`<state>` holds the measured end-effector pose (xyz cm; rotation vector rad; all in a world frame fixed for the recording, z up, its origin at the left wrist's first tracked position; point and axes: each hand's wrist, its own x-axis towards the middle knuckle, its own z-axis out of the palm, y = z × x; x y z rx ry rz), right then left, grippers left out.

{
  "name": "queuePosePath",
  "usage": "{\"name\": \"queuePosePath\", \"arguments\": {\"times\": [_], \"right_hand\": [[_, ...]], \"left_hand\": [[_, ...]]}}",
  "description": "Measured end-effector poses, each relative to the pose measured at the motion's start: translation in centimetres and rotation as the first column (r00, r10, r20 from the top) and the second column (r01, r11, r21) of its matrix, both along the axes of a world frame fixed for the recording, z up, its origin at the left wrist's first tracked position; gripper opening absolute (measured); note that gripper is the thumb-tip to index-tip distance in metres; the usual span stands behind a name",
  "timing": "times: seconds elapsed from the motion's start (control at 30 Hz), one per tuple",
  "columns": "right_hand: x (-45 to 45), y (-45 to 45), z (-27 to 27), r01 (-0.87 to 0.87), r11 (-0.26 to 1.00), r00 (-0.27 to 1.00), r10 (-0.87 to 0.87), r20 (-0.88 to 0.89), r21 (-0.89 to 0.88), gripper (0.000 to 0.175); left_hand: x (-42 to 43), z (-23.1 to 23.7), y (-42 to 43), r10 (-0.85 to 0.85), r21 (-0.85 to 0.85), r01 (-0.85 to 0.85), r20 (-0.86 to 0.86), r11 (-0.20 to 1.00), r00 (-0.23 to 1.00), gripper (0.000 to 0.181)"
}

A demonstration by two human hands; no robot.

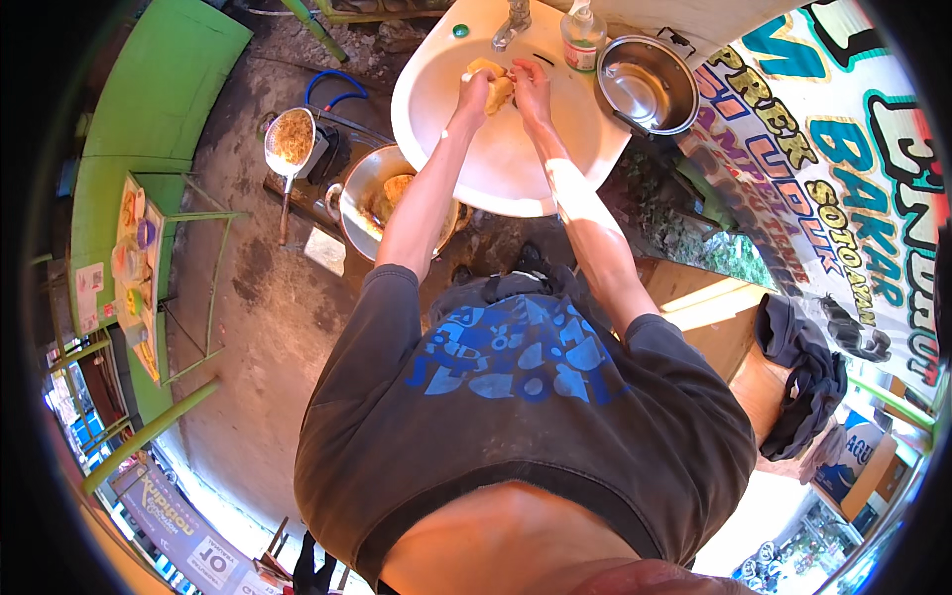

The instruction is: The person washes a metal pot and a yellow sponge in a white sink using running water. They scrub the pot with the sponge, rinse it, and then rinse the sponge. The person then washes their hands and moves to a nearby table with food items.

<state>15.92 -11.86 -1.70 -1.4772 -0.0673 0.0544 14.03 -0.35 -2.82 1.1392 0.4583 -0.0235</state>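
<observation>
Both my hands are over the basin of a cream washbasin (476, 169), below its metal tap (512, 27). My left hand (474, 95) grips a crumpled yellow cloth or sponge (498, 95); which of the two, I cannot tell. Close beside it on the right, my right hand (532, 91) has bent fingers near the yellow piece's edge. Whether those fingers pinch it is unclear. A pump soap bottle (582, 41) stands on the basin's back right corner. Behind my right fingers lies a thin dark stick (544, 59). A small green round object (461, 30) rests on the back left rim.
A metal pot (647, 85) sits at the basin's right. Below left are a large wok (355, 195) with something fried inside and a long-handled strainer (291, 140) holding brown bits. A blue hose (335, 74) curls behind. Farther left stands a green-framed table (152, 275) bearing containers.
</observation>
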Motion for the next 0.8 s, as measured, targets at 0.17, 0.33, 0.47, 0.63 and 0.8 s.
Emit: {"name": "queuePosePath", "arguments": {"times": [0.17,0.33,0.47,0.63,0.8], "right_hand": [[-0.6,0.9,-1.2,-0.104,0.994,0.995,0.104,-0.011,0.023,0.040],[-1.7,1.1,0.1,-0.212,0.977,0.974,0.213,-0.079,0.013,0.051],[-1.3,0.6,-0.7,-0.214,0.977,0.976,0.214,-0.029,-0.014,0.055],[-1.2,1.1,-1.2,-0.257,0.965,0.961,0.260,-0.090,0.044,0.054],[-1.4,1.6,-1.3,-0.217,0.966,0.970,0.230,-0.079,0.138,0.046]], "left_hand": [[3.4,-1.6,-2.2,0.278,-0.150,-0.273,0.013,0.950,0.961,0.032],[4.0,-3.3,-2.7,0.380,0.021,-0.384,0.109,0.923,0.919,0.032],[4.1,-3.9,-2.6,0.254,0.150,-0.269,0.111,0.951,0.961,0.033],[5.4,-6.2,0.3,0.177,0.196,-0.163,-0.055,0.967,0.983,0.030],[3.5,-4.7,-1.2,0.213,0.260,-0.208,0.007,0.943,0.977,0.041]]}}
